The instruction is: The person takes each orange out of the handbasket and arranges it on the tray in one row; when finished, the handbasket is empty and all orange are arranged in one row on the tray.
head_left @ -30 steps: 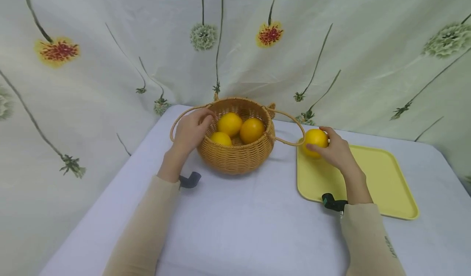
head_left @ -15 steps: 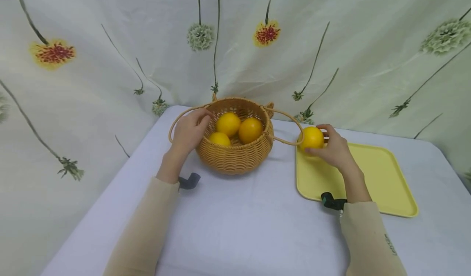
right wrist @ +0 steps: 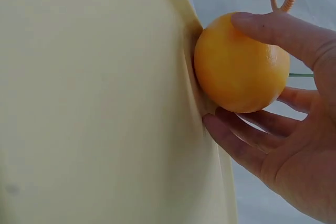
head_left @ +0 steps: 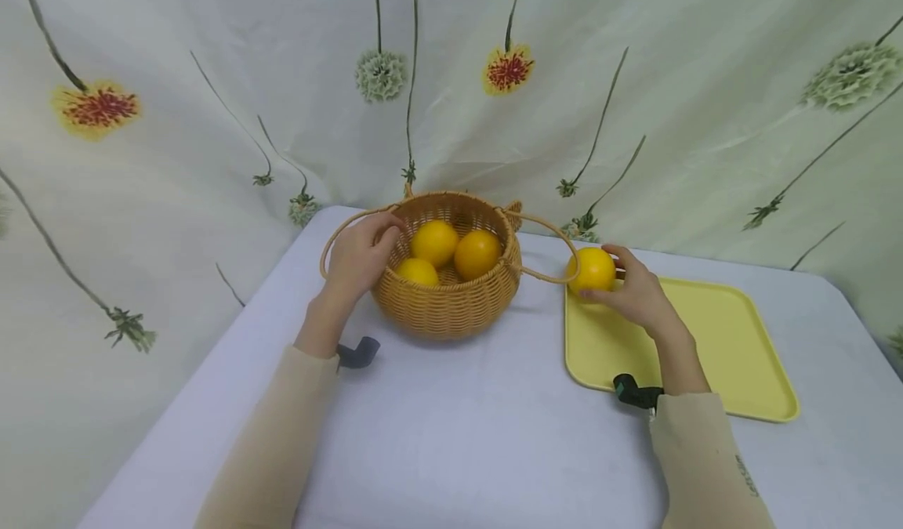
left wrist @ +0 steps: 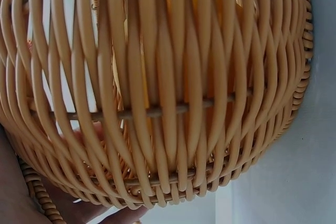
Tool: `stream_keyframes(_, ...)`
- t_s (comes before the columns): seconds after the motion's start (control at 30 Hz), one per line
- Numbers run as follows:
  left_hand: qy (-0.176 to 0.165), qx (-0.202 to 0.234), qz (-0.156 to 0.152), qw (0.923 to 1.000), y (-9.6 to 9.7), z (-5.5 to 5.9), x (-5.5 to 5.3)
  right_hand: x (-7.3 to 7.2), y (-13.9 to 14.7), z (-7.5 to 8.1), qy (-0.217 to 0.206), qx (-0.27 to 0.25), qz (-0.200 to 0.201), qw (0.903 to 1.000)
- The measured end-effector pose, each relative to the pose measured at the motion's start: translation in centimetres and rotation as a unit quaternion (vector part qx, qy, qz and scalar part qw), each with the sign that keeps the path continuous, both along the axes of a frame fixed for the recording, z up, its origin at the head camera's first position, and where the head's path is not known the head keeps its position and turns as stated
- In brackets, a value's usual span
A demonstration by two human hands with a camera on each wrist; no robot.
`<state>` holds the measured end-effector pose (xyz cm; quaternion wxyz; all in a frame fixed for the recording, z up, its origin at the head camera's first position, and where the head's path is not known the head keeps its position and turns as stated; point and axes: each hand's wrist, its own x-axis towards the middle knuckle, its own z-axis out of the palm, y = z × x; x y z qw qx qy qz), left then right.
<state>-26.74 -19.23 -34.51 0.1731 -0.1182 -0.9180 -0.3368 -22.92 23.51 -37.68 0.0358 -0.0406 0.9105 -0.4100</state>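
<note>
A wicker basket (head_left: 444, 309) with two loop handles stands left of centre in the head view; several oranges (head_left: 477, 255) lie inside it. My left hand (head_left: 357, 256) grips its left rim, with fingers reaching over the inner side. In the left wrist view, the weave of the basket (left wrist: 173, 87) hides much of that hand; some fingers (left wrist: 123, 215) show below it. At the back left corner of the yellow tray (head_left: 712, 349), my right hand (head_left: 638, 294) holds another orange (head_left: 591, 271). The right wrist view shows the thumb on this orange (right wrist: 239, 66) and fingers around its other side.
The basket's right handle (head_left: 546, 227) reaches out to beside the held orange. White cloth (head_left: 494, 427) covers the table, and a flower-printed curtain (head_left: 451, 137) hangs behind it. A dark wrist camera mount (head_left: 635, 392) hangs over the tray's front edge.
The right hand and its orange have shifted slightly left toward the basket handle's end. The left hand stays at the basket rim. The whole head view has drifted a little.
</note>
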Motion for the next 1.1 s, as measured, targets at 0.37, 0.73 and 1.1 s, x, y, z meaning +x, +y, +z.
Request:
stream_keyframes(0.37,-0.005,0.004,0.003,1.0000,-0.16,-0.19,0.18,-0.14,0.18,0.23,0.002,0.012,0.009,0.9999)
stream_keyframes(0.73,0.005,-0.003,0.000,1.0000,0.26,0.28,0.25,-0.11,0.32,-0.09,0.009,0.018,0.003,0.9998)
stream_keyframes(1.1,-0.005,-0.003,0.003,1.0000,0.12,0.10,0.25,0.11,0.21,-0.11,0.014,0.015,-0.004,0.9998)
